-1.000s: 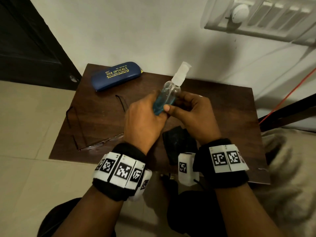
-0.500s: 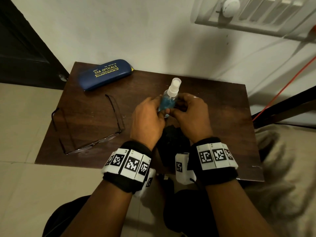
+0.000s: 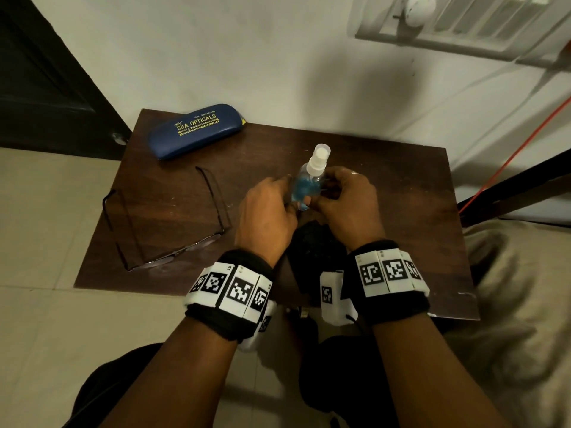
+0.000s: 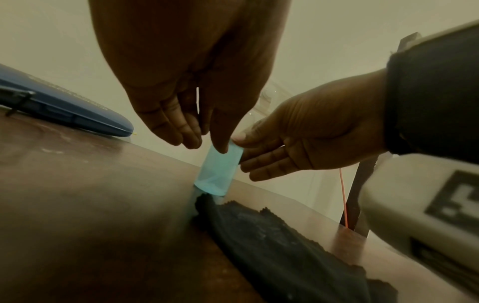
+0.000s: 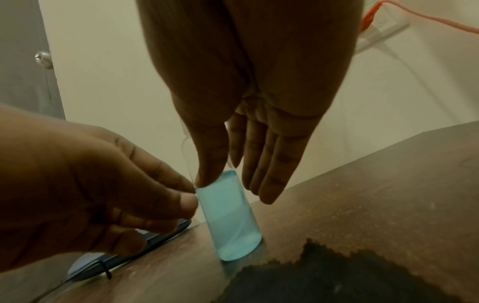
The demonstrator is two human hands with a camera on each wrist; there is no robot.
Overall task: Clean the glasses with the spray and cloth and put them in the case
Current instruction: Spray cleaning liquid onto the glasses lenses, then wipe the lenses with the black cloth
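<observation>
Dark wooden table (image 3: 386,186), spray bottle (image 3: 304,188) upright between both hands.

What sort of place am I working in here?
Probably a room in a home: a small dark wooden table pushed against a plain white wall, tiled floor, and a dark door at left.

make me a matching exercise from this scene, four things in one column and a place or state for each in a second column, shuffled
Things:
1. spray bottle
2. glasses
3. case
4. cloth

Places or states:
A. shut, at the table's far left corner
B. lying dark and crumpled at the near edge, between the wrists
C. upright on the table, held by both hands
D. lying with temples unfolded, left of the hands

Pairs: 1-C, 2-D, 3-A, 4-B
</observation>
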